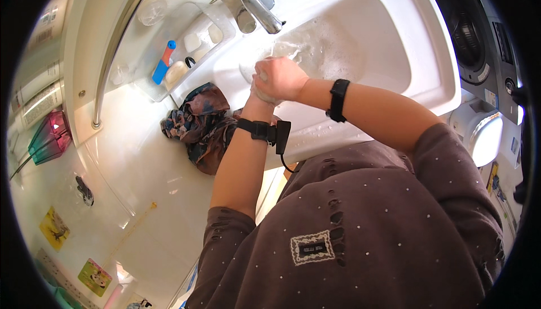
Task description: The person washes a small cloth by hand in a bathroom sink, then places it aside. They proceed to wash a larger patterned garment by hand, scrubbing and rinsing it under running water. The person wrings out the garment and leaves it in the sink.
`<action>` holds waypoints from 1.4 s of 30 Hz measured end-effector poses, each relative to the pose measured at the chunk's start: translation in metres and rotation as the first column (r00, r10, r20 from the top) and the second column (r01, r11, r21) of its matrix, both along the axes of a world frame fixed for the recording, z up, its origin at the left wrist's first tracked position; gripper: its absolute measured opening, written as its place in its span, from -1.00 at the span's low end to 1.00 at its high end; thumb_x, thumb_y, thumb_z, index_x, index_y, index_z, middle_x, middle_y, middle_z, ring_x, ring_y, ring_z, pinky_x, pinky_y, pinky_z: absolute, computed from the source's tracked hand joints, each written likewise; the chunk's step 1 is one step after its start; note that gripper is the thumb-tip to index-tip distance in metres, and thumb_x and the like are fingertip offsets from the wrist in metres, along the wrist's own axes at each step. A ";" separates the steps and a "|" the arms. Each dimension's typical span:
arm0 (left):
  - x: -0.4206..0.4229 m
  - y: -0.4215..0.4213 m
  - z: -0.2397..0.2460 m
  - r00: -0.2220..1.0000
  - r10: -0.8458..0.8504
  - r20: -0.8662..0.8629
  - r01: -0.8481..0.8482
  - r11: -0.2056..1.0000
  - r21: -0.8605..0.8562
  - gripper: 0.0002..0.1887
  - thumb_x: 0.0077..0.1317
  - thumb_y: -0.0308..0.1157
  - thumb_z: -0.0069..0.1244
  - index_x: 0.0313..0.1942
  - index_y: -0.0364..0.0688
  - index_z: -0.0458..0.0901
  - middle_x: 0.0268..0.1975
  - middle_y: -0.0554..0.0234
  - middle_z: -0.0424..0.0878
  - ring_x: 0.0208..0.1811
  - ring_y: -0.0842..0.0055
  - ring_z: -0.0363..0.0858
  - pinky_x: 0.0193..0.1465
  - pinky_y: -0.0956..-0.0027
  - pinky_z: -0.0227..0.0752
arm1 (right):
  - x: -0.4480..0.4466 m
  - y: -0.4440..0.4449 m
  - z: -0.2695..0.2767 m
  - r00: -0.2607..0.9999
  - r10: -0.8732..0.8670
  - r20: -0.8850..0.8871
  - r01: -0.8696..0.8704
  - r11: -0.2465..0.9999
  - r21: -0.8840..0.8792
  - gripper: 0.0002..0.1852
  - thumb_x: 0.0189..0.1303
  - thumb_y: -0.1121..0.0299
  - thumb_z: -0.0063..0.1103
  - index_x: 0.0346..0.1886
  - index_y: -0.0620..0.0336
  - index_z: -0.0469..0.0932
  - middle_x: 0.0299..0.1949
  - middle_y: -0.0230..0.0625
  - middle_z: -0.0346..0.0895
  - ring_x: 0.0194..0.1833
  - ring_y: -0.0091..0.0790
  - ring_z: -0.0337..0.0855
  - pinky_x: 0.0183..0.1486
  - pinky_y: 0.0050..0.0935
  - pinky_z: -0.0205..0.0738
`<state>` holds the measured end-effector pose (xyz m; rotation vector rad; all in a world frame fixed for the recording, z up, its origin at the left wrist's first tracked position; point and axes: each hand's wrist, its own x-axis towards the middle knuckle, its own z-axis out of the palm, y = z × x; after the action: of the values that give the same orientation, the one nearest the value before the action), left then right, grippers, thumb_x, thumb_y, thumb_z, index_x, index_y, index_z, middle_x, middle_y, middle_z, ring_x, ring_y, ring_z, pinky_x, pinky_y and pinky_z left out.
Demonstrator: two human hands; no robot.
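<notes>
My right hand (285, 76) is curled against my left hand (263, 91) over the near left part of a white washbasin (380, 47). Whitish lather or a pale object shows between them; which one, I cannot tell. My right hand hides most of the left one's fingers. Cloudy, foamy water (325, 51) lies in the bowl beyond them. A chrome faucet (260, 9) stands above, its spout pointing over the bowl. Left of my left wrist, a crumpled patterned cloth (205, 123) lies over the basin's edge. Black straps circle both wrists, and the left one carries a small black device.
A clear plastic tray (219, 17) holds pale soap bars (176, 72) and a blue-and-orange handled item (164, 63). A curved metal rail (112, 43) runs by the left shelf. At the right stands a dark front-loading washing machine (465, 34), with a white container (486, 135) below it.
</notes>
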<state>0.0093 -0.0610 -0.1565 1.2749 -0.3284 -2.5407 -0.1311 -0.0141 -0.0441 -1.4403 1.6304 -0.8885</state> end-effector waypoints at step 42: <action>-0.103 0.030 0.164 0.936 -0.330 0.119 0.347 0.924 -0.162 -0.66 0.28 -0.43 0.11 0.03 -0.29 0.46 -0.01 -0.06 0.56 -0.04 0.32 0.59 -0.12 0.37 0.62 | -0.100 0.008 -0.002 0.362 0.036 0.932 -0.345 0.933 0.098 -0.77 0.20 0.49 0.05 -0.08 0.30 0.54 -0.11 -0.16 0.58 0.03 -0.32 0.58 0.14 -0.38 0.46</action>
<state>-0.0942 -0.0312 0.0077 1.3633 -0.8480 -2.6546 -0.2312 -0.0057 -0.0457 -0.6208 0.6251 -0.9945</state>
